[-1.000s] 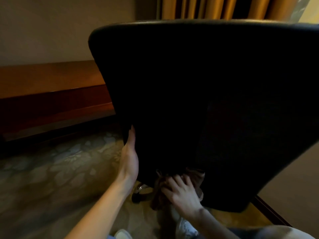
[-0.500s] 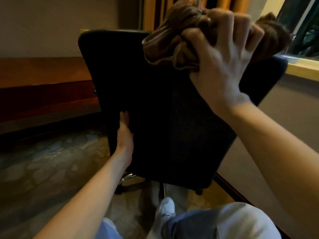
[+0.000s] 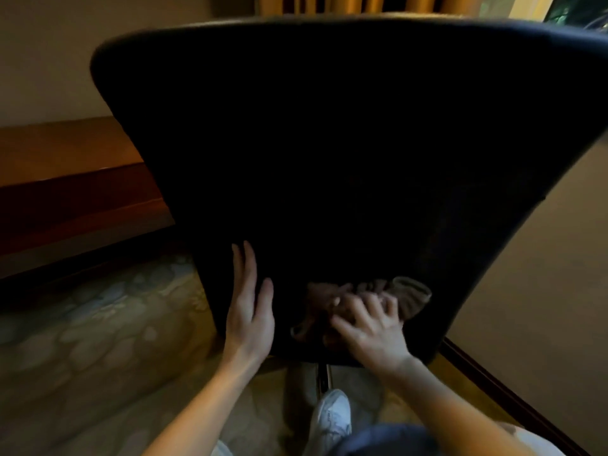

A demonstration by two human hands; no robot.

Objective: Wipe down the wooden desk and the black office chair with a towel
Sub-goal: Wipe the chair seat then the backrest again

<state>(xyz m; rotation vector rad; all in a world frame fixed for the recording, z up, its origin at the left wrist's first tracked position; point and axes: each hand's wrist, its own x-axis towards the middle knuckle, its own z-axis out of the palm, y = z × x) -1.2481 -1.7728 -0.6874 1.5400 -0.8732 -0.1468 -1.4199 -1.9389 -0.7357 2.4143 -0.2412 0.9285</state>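
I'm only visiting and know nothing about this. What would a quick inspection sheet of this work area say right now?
Surface: glossy wooden desk at left, partly hidden behind the chair.
Job's things: black office chair, its padded back filling the view; crumpled brown towel pressed low on that back.
Clutter: nothing seen.
Grips: left hand flat on the chair back's lower left edge, fingers straight; right hand holds the towel, fingers curled over it.
Cables: nothing seen.
Surroundings: patterned carpet, beige wall, golden curtains, white shoe below the chair.
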